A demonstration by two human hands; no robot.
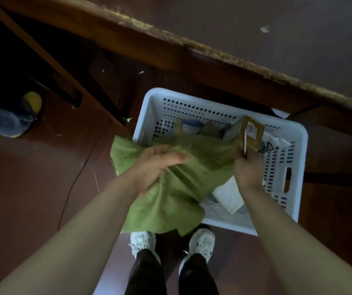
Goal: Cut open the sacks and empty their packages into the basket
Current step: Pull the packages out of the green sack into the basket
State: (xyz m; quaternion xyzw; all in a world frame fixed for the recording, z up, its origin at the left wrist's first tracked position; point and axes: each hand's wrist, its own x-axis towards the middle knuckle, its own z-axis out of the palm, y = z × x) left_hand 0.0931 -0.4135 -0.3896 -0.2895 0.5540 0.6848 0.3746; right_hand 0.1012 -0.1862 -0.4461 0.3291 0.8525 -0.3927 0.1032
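A green woven sack [177,188] hangs crumpled over the near left corner of a white perforated plastic basket [281,167] on the floor. My left hand [155,165] grips the sack's cloth from above. My right hand [248,169] holds the sack's right edge together with a thin metal blade or scissors [245,143] pointing away from me. Several packages lie in the basket: a brown parcel with a white label [252,132] at the far side and a white flat package [230,195] near my right wrist.
A wooden table edge with a frayed mat [213,52] runs diagonally above the basket. Table legs [68,67] stand at the left. A yellow and blue bundle [11,116] lies on the floor at far left. My white shoes [173,241] stand just before the basket.
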